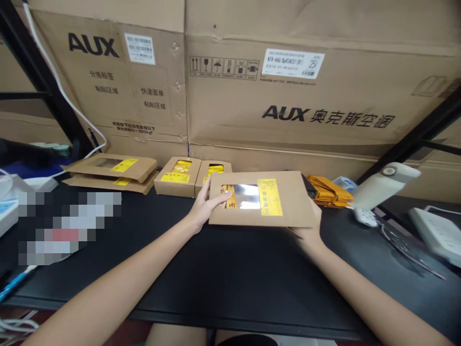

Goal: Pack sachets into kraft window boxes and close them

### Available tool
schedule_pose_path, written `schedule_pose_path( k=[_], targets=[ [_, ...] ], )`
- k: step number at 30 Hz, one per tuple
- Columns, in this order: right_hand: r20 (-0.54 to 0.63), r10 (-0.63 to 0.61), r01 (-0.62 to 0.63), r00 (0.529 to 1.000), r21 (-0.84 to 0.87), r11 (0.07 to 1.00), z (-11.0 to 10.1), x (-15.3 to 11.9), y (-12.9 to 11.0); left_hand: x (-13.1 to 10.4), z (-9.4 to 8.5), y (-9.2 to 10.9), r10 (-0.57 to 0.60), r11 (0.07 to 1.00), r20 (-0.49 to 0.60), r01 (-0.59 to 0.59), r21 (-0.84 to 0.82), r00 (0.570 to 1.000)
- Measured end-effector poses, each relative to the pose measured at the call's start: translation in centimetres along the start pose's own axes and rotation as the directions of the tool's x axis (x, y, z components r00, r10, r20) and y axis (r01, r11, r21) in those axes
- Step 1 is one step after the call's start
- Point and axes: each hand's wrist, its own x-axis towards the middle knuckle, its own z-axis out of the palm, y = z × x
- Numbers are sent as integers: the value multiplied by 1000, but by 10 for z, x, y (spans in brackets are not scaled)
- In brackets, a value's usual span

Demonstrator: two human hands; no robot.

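Observation:
Above the black table, I hold a flat brown cardboard box between both hands. It has a clear window with something yellow behind it and a yellow label. My left hand grips its left end, thumb on the front by the window. At the right end, my right hand supports it from behind and below, with most fingers hidden. Just behind, a small windowed box with yellow contents stands beside a similar box, partly covered by the held one.
Two flat cardboard boxes lie stacked at the back left. Orange packets, a pale bottle, eyeglasses and a white power strip are on the right. Large AUX cartons form a wall behind.

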Motion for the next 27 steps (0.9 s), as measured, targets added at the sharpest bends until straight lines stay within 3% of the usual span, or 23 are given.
schedule_pose_path(
  k=[6,9,12,17,23,25,27],
  targets=[
    [105,-201,219,974,-199,955,3,9,9,4,-2,3,66,996,-115,-73,-53,991],
    [233,-254,326,939,-365,872,1,11,17,6,-3,4,80,987,-202,-105,-118,976],
    [408,-222,411,885,-465,784,2,11,16,8,-4,5,43,977,-247,-93,-193,968],
    [600,-56,468,798,-558,686,2,10,13,8,-4,6,59,980,-250,-103,-168,967],
    [687,-147,542,712,-405,736,-4,13,33,0,3,7,82,996,-141,-88,-31,987],
    [667,-132,489,734,-383,784,-5,13,43,-3,6,6,61,998,-92,-62,-11,994],
    [588,-92,378,804,-385,842,-7,11,50,-5,8,5,47,999,-54,-47,14,997]
  ],
)
